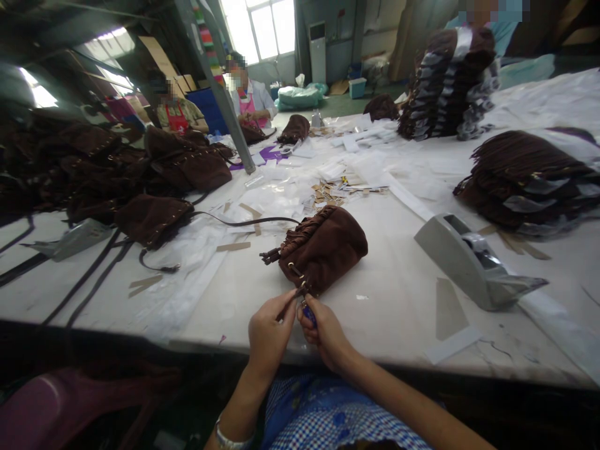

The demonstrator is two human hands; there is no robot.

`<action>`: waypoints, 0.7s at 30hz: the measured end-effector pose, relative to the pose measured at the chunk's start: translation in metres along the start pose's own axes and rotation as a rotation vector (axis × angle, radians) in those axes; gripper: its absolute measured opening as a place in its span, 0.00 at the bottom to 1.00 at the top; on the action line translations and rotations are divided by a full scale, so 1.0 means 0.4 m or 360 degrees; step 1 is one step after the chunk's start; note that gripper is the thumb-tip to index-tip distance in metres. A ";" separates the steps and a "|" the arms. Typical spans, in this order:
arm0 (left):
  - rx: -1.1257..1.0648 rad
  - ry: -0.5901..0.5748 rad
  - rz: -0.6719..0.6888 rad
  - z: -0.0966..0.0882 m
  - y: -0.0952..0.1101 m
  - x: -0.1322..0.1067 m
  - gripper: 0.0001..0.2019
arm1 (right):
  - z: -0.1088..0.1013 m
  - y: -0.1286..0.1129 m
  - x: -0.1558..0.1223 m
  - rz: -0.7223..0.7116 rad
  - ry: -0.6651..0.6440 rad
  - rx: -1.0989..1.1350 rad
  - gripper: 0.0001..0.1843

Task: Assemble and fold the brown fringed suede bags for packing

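Observation:
A dark brown bag (335,247) with gathered, fringed trim and brass-coloured rings lies on its side on the table in front of me. My left hand (269,328) pinches the short end of the bag's strap close to a metal ring (304,285). Right beside it, my right hand (328,331) is closed around a small tool with a blue handle (309,315); its exact kind is hidden by the fingers. Both hands nearly touch at the strap end. The long thin strap (253,220) runs from the bag's far side leftward across the table.
Grey tape dispensers stand at right (469,262) and left (77,240). Brown bags (187,165) are heaped at left, with another bag (152,219) nearer. Stacked fringed pieces (529,181) lie at right. Cardboard scraps (332,190) and a metal post (220,94) are ahead; people sit beyond.

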State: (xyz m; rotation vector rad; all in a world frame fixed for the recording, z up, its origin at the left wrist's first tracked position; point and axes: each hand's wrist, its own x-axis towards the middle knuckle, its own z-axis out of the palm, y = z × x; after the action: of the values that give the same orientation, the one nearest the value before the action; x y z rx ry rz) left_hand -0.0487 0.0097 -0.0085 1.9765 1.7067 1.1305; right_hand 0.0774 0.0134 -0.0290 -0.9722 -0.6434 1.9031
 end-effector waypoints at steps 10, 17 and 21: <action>-0.0949 -0.0269 -0.0741 -0.013 0.015 0.030 0.18 | -0.024 0.007 -0.018 -0.0091 0.0019 -0.0184 0.31; -0.0973 -0.0105 -0.0966 -0.005 0.025 0.039 0.20 | -0.040 0.013 -0.014 -0.0133 0.0001 -0.0287 0.31; -0.1090 -0.0114 -0.1000 -0.001 0.022 0.036 0.24 | -0.044 0.007 -0.020 -0.0156 0.0024 -0.0312 0.31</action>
State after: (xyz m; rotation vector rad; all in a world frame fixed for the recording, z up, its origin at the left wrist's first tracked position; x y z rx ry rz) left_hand -0.0428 0.0209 0.0029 0.9656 1.4601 1.1585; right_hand 0.0932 0.0061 -0.0378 -1.0566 -0.8653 1.7692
